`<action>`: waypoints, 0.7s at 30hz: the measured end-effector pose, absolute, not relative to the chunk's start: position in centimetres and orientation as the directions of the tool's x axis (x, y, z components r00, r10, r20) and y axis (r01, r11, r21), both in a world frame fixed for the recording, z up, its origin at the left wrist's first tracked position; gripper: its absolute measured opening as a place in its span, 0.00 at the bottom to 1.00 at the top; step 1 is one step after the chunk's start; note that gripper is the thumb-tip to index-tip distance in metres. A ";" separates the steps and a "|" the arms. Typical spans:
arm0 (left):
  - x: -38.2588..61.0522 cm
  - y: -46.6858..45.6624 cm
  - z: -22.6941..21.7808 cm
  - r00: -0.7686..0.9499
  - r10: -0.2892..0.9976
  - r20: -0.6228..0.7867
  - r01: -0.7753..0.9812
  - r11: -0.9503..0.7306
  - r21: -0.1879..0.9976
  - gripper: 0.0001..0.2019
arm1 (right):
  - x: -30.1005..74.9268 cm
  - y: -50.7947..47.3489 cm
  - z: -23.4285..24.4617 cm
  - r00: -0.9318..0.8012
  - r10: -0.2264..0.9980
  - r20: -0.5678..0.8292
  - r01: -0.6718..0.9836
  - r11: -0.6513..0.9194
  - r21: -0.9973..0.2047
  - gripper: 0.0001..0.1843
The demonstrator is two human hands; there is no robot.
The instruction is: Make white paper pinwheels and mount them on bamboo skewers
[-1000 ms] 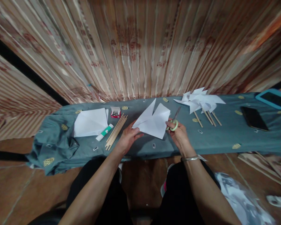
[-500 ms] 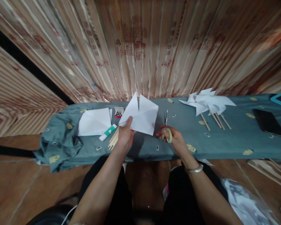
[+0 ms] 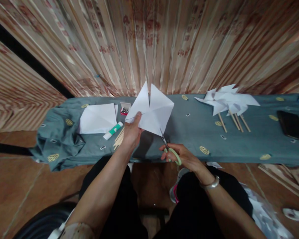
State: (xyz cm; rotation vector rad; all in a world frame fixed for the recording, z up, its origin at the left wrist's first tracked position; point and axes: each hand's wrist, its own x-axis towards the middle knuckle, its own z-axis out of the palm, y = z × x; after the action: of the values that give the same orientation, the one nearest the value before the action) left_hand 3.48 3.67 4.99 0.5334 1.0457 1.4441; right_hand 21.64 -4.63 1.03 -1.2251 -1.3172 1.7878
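My left hand (image 3: 132,131) pinches the lower left edge of a white paper square (image 3: 153,109) and holds it up above the cloth-covered bench (image 3: 189,139). The paper has a cut running in from its top corner. My right hand (image 3: 183,156) grips green-handled scissors (image 3: 169,148), whose blades point up at the paper's lower corner and touch it. The right wrist wears a metal bangle.
On the bench to the left lie white sheets (image 3: 97,118), a glue stick (image 3: 113,130), wooden sticks (image 3: 119,139) and a small red box of pins (image 3: 124,109). To the right are finished paper pinwheels on sticks (image 3: 226,101) and a black phone (image 3: 292,125). A striped curtain hangs behind.
My left hand lifted the paper off the bench. My right hand picked up the scissors, drew them toward me and brought the blades to the paper's lower corner.
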 end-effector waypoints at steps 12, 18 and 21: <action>3.5 3.5 4.7 -0.152 0.961 -0.233 -0.536 0.118 0.836 0.12 | 21.4 -4.3 1.2 -0.387 0.866 -0.316 0.027 -0.332 -0.943 0.30; 3.3 3.5 4.6 -0.145 0.967 -0.208 -0.545 0.097 0.833 0.12 | 21.6 -4.4 1.1 -0.391 0.869 -0.303 0.051 -0.309 -0.950 0.30; 3.4 3.5 4.7 -0.154 0.963 -0.219 -0.540 0.104 0.835 0.12 | 21.7 -4.5 0.9 -0.388 0.873 -0.297 0.048 -0.302 -0.952 0.30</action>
State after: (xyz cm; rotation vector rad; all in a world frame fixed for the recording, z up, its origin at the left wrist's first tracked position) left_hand 3.38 3.52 4.68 0.5643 1.0049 1.4438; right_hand 21.68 -4.45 0.88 -1.2094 -1.3276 1.7547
